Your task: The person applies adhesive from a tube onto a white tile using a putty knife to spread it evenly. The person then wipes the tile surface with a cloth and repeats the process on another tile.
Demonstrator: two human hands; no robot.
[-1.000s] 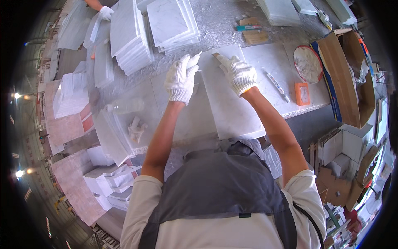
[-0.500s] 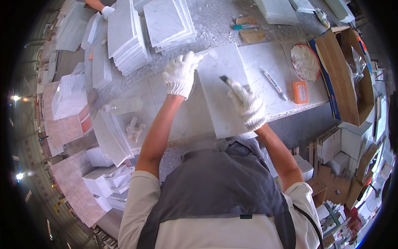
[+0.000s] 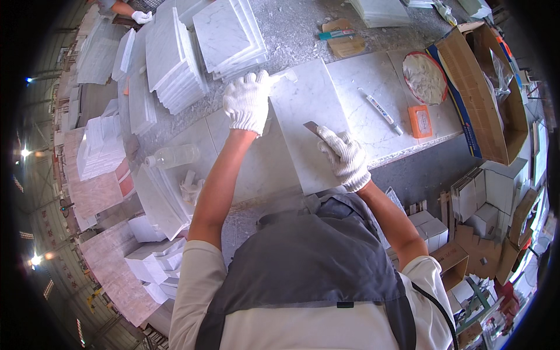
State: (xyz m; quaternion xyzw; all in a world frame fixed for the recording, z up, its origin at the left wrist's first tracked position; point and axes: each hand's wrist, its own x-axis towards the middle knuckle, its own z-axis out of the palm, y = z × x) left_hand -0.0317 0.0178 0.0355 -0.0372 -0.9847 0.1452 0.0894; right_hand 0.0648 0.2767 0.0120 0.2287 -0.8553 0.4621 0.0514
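My right hand (image 3: 345, 160), in a white knitted glove, grips a scraper (image 3: 311, 126). Its flat, dark metal blade points up and left over a pale grey-veined marble tile (image 3: 309, 105). At the tile's upper left edge is my left hand (image 3: 247, 104), gloved the same way, with its fingers curled. A small whitish piece (image 3: 284, 77) juts from those fingers over the tile's corner; its kind is unclear. The tile lies on larger marble slabs (image 3: 373, 81) along the bench edge.
Marble tile stacks (image 3: 230, 35) stand at far left. A marker pen (image 3: 380, 112), an orange box (image 3: 420, 121), a round tub of white paste (image 3: 424, 79) and a cardboard box (image 3: 475, 93) sit rightward. A clear bottle (image 3: 175, 156) lies left. Another person's gloved hand (image 3: 142, 17) shows at top left.
My right hand has shifted slightly left and the blade has turned to show more of its flat side. The left hand has moved slightly left along the tile's edge.
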